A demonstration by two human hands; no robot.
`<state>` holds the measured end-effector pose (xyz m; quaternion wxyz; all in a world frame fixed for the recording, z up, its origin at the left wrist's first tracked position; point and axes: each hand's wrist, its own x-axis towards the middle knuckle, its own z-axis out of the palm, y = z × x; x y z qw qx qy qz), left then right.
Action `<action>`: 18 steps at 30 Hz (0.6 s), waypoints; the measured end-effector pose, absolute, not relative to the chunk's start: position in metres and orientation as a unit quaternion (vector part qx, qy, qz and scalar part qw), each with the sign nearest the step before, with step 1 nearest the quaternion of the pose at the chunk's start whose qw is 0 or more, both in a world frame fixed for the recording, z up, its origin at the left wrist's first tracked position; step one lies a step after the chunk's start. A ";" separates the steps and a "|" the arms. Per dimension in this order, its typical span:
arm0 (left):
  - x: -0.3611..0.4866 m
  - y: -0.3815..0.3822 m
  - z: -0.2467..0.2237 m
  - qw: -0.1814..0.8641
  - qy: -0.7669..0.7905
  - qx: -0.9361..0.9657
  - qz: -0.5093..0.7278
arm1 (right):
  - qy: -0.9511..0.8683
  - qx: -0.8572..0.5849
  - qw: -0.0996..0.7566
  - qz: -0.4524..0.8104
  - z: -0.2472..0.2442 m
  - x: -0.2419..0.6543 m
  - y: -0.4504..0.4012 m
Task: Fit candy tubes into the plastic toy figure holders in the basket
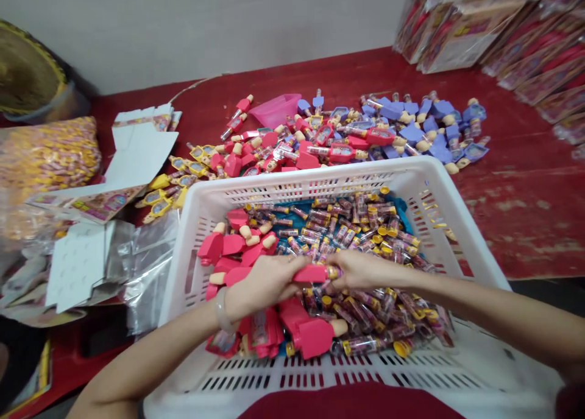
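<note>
Over the white plastic basket [315, 174], my left hand [269, 278] is closed around a red plastic piece [311, 274]. My right hand [359, 269] pinches a small clear tube with a yellow end [334, 272], which meets the right end of the red piece. Whether the two are joined cannot be seen. Many small labelled tubes [365, 315] with yellow caps fill the basket's middle and right side. Red pieces with cream-coloured knobs [315, 337] are heaped on its left side, below and around my left hand.
Behind the basket, finished-looking red toys [340, 154], purple ones [439, 145] and yellow ones [159, 206] lie piled on the red table [525, 206]. Cardboard pieces [137, 148], clear plastic bags [153, 279] and a filled bag [50, 157] lie left. Packaged goods [470, 32] stand back right.
</note>
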<state>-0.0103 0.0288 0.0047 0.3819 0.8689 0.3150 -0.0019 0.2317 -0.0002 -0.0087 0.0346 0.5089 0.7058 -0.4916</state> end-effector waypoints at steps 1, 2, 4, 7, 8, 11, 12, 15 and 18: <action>-0.011 0.039 0.012 0.420 0.350 0.837 0.020 | 0.725 0.544 -0.025 -0.422 -0.007 0.238 0.007; -0.013 0.050 0.020 0.471 0.382 0.794 0.046 | 0.735 0.581 -0.087 -0.339 -0.004 0.244 0.014; -0.018 0.073 0.036 0.601 0.411 0.676 0.116 | 0.732 0.625 -0.167 -0.212 -0.002 0.252 0.024; -0.027 0.098 0.049 0.706 0.382 0.545 0.243 | 0.777 0.590 -0.114 -0.186 -0.014 0.251 0.024; -0.031 0.101 0.048 0.703 0.381 0.538 0.266 | 0.806 0.558 -0.068 -0.186 -0.022 0.247 0.021; -0.039 0.100 0.028 0.564 0.441 0.662 0.221 | 0.860 0.483 0.038 -0.159 -0.054 0.236 0.008; -0.041 0.097 0.017 0.473 0.461 0.731 0.170 | 0.867 0.470 0.051 -0.157 -0.064 0.234 0.004; -0.042 0.085 -0.018 0.229 0.468 0.853 0.010 | 0.872 0.458 0.050 -0.164 -0.083 0.233 0.001; -0.034 0.076 -0.040 0.193 0.461 0.866 -0.013 | 0.870 0.458 0.041 -0.179 -0.083 0.235 0.005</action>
